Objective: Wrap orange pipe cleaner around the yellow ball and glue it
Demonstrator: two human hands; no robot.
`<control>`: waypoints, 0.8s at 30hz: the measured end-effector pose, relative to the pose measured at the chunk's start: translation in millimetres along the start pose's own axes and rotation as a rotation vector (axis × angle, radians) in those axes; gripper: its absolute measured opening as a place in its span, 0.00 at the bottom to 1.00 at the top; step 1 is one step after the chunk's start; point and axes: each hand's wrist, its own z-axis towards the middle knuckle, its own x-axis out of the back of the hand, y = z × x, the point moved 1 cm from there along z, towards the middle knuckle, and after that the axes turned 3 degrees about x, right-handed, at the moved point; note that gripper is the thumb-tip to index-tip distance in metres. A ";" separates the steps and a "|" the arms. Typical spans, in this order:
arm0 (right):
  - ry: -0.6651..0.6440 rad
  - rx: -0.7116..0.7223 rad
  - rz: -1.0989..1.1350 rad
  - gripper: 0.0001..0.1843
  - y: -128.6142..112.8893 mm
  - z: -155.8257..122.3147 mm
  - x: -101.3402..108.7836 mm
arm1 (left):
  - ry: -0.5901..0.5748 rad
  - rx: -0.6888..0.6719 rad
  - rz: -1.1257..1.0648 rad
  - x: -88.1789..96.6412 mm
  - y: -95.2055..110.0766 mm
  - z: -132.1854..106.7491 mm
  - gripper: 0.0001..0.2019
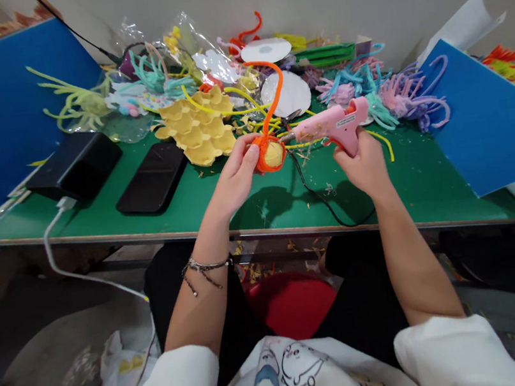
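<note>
Between the thumb and fingers of my left hand (240, 166) is a round yellow ball (274, 154) partly wrapped in orange pipe cleaner (275, 97), whose loose end curls up and over to the left. My right hand (363, 161) is closed around the handle of a pink glue gun (337, 124). Its metal nozzle points left and is at the ball's right edge; whether it touches I cannot tell. A black cord (318, 193) hangs below and runs over the table. Yellow pipe cleaners (226, 113) lie just behind the ball.
On the green table (250, 210) are a yellow egg-carton sheet (199, 127), a black phone (153, 178) and a black box (74, 165) with a white cable. White discs (288, 93) and bundles of coloured pipe cleaners (410, 96) crowd the back. Blue boards (492, 113) stand at both sides.
</note>
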 end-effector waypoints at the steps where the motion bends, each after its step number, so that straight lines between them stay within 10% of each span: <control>1: -0.002 0.002 0.000 0.09 0.5 0.3 -0.2 | 0.006 0.002 0.000 0.4 0.0 -0.1 0.13; 24: -0.039 -0.017 0.004 0.10 0.4 1.7 -0.1 | 0.002 0.040 -0.107 3.7 -1.7 3.4 0.17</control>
